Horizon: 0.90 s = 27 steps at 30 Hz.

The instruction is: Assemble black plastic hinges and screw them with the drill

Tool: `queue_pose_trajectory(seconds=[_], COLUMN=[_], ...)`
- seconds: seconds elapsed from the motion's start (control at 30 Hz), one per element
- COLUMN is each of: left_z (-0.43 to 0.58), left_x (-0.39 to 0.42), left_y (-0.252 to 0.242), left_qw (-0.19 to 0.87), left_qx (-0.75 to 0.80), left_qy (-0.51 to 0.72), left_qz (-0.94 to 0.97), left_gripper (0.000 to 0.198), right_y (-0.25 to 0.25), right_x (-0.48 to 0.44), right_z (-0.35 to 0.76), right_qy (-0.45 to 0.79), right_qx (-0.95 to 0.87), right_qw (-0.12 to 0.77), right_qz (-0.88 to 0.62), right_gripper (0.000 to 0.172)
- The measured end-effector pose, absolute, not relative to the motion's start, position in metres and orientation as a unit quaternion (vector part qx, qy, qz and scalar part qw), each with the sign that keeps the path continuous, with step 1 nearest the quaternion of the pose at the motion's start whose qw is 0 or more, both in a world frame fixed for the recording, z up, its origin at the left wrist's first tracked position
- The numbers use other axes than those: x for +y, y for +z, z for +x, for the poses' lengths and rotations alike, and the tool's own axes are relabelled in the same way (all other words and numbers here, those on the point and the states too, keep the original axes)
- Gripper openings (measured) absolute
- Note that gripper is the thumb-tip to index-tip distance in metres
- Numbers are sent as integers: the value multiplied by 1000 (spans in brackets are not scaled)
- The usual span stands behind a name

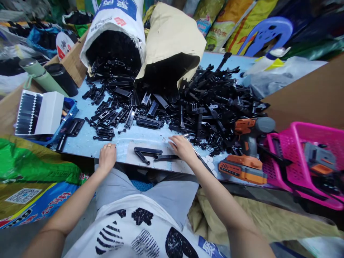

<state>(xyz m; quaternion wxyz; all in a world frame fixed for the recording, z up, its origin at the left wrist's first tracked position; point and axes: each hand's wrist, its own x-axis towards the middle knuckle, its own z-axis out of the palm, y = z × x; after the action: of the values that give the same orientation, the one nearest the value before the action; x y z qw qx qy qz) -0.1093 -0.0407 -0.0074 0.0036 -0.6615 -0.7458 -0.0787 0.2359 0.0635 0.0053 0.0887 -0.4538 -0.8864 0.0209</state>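
My left hand (107, 157) rests at the table's front edge, loosely curled, with a ring on one finger and nothing visible in it. My right hand (183, 147) lies over the front of the table, thumb and fingers apart. Beside its fingertips is a flat black arm-like part (168, 157), whose right end runs up to the hand. To the left of that part is a folded black linkage (147, 151), its two bars joined at an angle. A thin dark rod-like tool (201, 159) passes beneath my right hand; its kind is unclear.
Piles of black parts (209, 96) spread across the blue table (80, 143), spilling from a white sack (113, 25) and a beige sack (174, 32). An orange cordless drill (245, 154) and a pink basket (301, 150) stand right. A blue basket (71, 111) and green bottle (44, 77) stand left.
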Motion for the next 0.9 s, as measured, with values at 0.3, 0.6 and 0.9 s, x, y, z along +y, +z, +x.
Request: queue_pose_trajectory(seconds=[0.3,0.6,0.9], left_z=[-83,-63,-52], left_x=[-30,-16,-16], left_y=[11,21,26], left_qw=[-103,-67,-30], left_qx=[-594,-551,-585], left_qy=[-296,-217,-156], left_qz=[-741,-803,-796], left_gripper=[19,20,24], right_y=[-2,39,45], right_x=[173,107,40], right_z=[156,200,211], right_qy=[-68,99,321], right_qx=[-813,-828,-805], right_qw=[-61,186,142], right_qz=[-575,-519,-478], right_gripper=[32,25,15])
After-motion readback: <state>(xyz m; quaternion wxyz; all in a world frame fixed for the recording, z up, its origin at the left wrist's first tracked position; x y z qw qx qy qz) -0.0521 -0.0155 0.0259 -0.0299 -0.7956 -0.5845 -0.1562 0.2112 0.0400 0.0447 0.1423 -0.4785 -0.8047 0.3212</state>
